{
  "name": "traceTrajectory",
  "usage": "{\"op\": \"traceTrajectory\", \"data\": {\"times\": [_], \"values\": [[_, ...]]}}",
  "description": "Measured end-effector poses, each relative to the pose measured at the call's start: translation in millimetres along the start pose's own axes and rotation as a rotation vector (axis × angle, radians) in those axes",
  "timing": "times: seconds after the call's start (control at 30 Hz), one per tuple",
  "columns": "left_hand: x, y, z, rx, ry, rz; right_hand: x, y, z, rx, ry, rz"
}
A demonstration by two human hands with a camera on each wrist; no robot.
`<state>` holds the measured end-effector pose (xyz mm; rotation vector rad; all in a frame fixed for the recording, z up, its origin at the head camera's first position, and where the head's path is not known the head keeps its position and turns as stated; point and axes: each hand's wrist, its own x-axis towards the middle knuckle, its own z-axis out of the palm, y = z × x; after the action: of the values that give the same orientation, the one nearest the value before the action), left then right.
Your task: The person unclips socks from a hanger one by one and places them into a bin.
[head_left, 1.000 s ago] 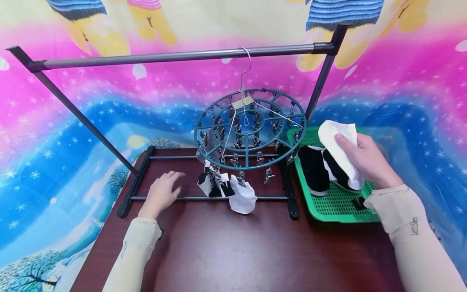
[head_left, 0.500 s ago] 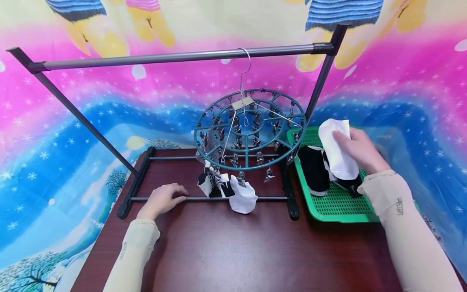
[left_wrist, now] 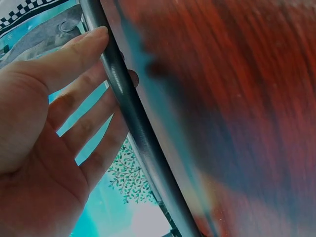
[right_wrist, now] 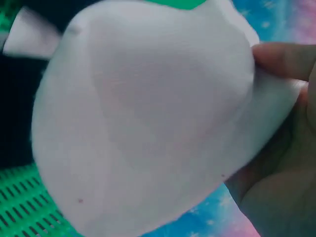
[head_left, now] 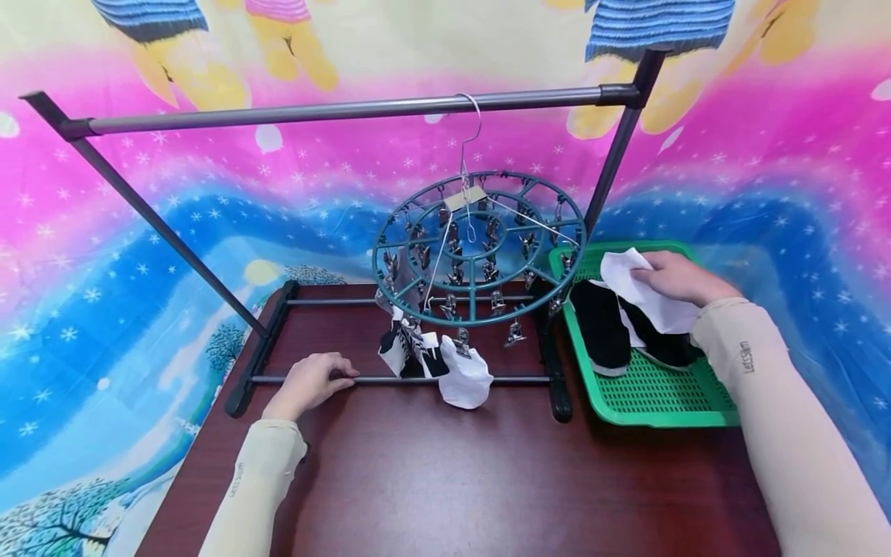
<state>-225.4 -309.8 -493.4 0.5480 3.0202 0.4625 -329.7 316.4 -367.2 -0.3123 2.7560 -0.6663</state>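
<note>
My right hand (head_left: 674, 276) pinches a white sock (head_left: 643, 294) between thumb and fingers, low over the green basket (head_left: 661, 418). In the right wrist view the sock (right_wrist: 148, 113) fills most of the picture, its edge at my thumb. Beneath it in the basket lie black socks with white parts (head_left: 602, 325). My left hand (head_left: 313, 383) is at the front lower bar (head_left: 390, 380) of the drying rack; in the left wrist view the thumb touches the bar (left_wrist: 133, 103) and the fingers reach behind it.
From the rack's top rail (head_left: 334, 114) hangs a round green clip hanger (head_left: 480, 318) with several metal clips. A white sock (head_left: 465, 384) and a black-and-white sock (head_left: 411, 356) hang from it. The rack stands on a dark red table (head_left: 445, 480) before a printed cloth.
My left hand has come down to the rack's lower bar. My right hand has shifted left and lower over the basket, and the white sock in it now lies flatter.
</note>
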Motion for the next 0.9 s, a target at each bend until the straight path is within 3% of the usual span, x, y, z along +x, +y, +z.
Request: {"op": "traceTrajectory", "data": {"times": [0.33, 0.53, 0.7, 0.9], "values": [[-0.3, -1.2, 1.8, -0.004, 0.023, -0.003, 18.0, 23.0, -5.2, -0.110, -0.021, 0.101], [1.0, -1.3, 3.0, 0.000, 0.023, -0.014, 25.6, 34.0, -7.1, -0.116, -0.033, 0.131], [-0.2, -1.5, 2.3, -0.002, 0.032, -0.017, 39.6, 28.3, 5.0, -0.132, -0.041, 0.082], [-2.9, -2.4, 2.4, -0.012, 0.047, -0.001, 58.1, 10.8, 28.2, -0.188, -0.134, 0.008]]}}
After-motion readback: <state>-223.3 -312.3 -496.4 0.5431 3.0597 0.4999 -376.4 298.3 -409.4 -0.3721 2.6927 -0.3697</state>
